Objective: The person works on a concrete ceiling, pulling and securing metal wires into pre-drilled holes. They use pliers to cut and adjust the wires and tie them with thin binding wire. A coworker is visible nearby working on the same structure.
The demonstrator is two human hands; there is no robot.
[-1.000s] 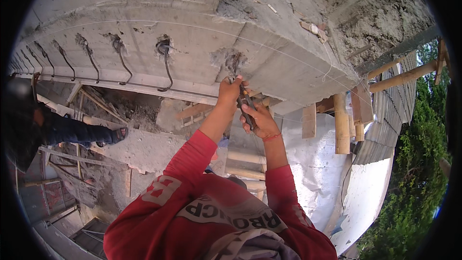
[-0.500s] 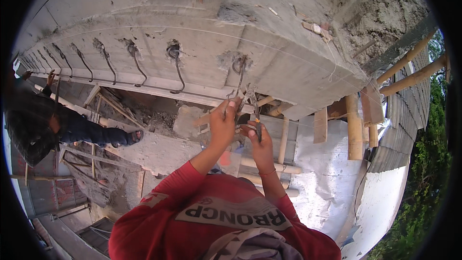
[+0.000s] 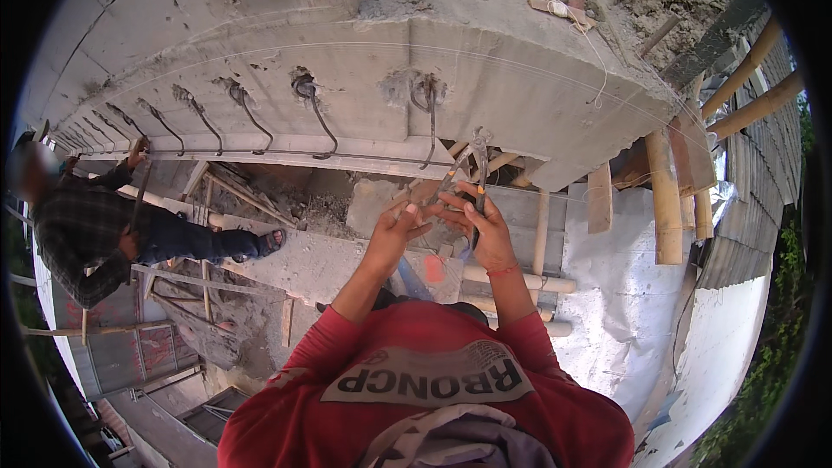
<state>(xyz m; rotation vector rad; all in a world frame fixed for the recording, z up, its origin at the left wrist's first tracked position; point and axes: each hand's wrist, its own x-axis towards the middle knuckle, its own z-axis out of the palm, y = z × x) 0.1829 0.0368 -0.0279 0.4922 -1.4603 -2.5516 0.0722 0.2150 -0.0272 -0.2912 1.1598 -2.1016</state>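
Observation:
My right hand is wrapped around one dark handle of the pincers, whose handles with orange marks are spread apart. The pincers' jaws point up toward the concrete beam's lower edge. My left hand is closed beside the other handle, thumb and fingertips pressed together; whatever they pinch is too small to make out. Above both hands, a bent steel bar comes out of a chipped hole in the concrete beam and hangs down to a long horizontal rod.
Several more bent bars line the beam to the left. A co-worker in dark checked clothes stands on the plank at left. Bamboo poles and a shiny metal sheet lie to the right. A thin string crosses the beam.
Both hands have come down, away from the bent bar. The pincers' handles have spread wider, and their jaws are now apart from the bar. The view has shifted slightly.

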